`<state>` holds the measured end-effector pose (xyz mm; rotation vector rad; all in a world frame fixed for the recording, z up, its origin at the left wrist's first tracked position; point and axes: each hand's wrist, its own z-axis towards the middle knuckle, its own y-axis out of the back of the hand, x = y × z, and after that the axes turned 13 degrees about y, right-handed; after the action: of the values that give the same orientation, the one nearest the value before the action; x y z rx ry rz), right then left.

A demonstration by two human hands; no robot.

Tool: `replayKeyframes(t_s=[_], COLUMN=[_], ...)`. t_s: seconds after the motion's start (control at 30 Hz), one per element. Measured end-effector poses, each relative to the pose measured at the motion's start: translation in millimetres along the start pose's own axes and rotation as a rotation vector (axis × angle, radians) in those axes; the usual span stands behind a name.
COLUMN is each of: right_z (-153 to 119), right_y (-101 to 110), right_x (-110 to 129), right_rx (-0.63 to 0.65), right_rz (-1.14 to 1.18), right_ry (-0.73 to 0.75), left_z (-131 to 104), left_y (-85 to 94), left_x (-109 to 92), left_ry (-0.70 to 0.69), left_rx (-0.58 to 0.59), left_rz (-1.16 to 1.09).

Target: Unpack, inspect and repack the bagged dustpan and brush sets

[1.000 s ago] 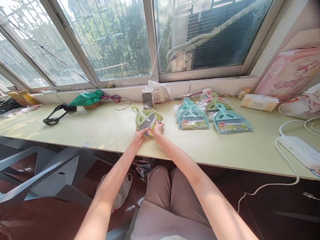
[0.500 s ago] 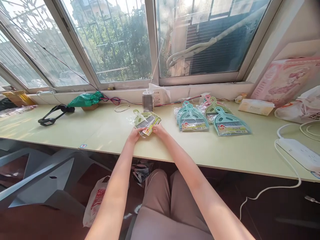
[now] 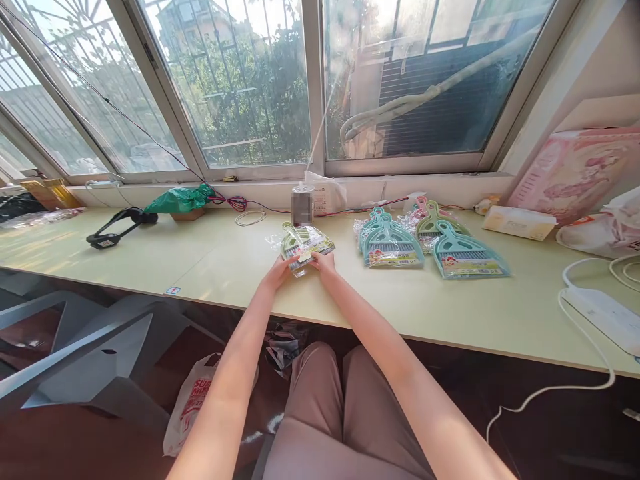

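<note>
A green dustpan and brush set (image 3: 303, 244) in clear plastic, with a printed label across it, is held just above the table's front part. My left hand (image 3: 280, 270) grips its lower left edge, fingers closed on the wrapping. On the lower right side, my right hand (image 3: 324, 262) pinches the set near the label. To the right lie more wrapped sets: a blue one (image 3: 393, 244) on top of others, a green one (image 3: 434, 220) behind, and another blue one (image 3: 465, 253) at the right.
The pale table (image 3: 225, 267) runs below the window. A canister (image 3: 302, 205) stands behind my hands. Black headphones (image 3: 116, 228) and a green bag (image 3: 180, 199) lie left; a tissue pack (image 3: 519, 223) and white power strip (image 3: 603, 317) are right.
The label on the green set has turned flatter, and the set is tilted differently between my hands. The whole view has shifted slightly. Both hands still hold the set.
</note>
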<state>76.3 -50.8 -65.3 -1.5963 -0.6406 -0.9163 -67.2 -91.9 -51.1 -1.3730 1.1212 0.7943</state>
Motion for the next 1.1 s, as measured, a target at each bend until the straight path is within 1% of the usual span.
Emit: replayKeyframes(t_s=[0.17,0.27,0.3,0.4,0.43,0.47,0.6,0.7,0.77,0.83,0.9,0.97,1.03,1.1], right_z=[-0.5,0.2,0.0,-2.6,-4.2,-6.1,-12.4,-13.3,-12.8,-12.6,-13.4,-15.1,-16.7,-17.1], right_y=[1.3,1.1,0.8,-1.0,-1.7,-2.3,-3.5,-3.4,-3.5,-3.9,-4.7,-5.6,-6.4,-6.7], right_x=[-3.3,-1.5,-0.6,1.2,1.3,1.2,1.0,3.4,5.9,7.9,8.6,7.9,6.0,3.5], right_rx=[-0.018,-0.052,-0.056,-0.056,-0.057,-0.056,-0.075,-0.072,-0.046,-0.037,-0.038,-0.017,0.014,0.025], right_rz=[-0.035,0.008,0.027,0.063,0.066,0.064,0.035,0.005,0.015,0.042,0.064,0.072,0.066,0.054], right_ry=[0.017,0.028,0.040,0.079,0.083,0.083,0.089,0.092,0.093,0.105,0.106,0.093,0.084,0.088], left_z=[-4.1,-4.3,-3.7,-1.1,-0.7,-0.8,-6.4,-11.4,-12.2,-10.7,-7.8,-5.0,-3.2,-2.9], left_y=[-2.5,-1.5,-0.7,0.6,0.1,-1.1,-8.4,-10.4,-9.4,-7.7,-5.9,-4.5,-3.6,-3.5], left_x=[2.1,0.0,-1.5,-5.2,-5.3,-4.6,3.3,6.6,5.2,1.5,-2.4,-5.0,-5.3,-3.4], left_ry=[0.007,0.008,0.017,0.041,0.046,0.054,0.143,0.177,0.206,0.234,0.205,0.111,0.029,0.015], left_rx=[0.044,0.065,0.043,-0.083,-0.102,-0.097,0.051,0.130,0.175,0.201,0.166,0.064,-0.056,-0.121], left_rz=[-0.009,-0.103,-0.145,-0.225,-0.222,-0.202,-0.040,0.039,0.040,-0.017,-0.109,-0.185,-0.213,-0.202])
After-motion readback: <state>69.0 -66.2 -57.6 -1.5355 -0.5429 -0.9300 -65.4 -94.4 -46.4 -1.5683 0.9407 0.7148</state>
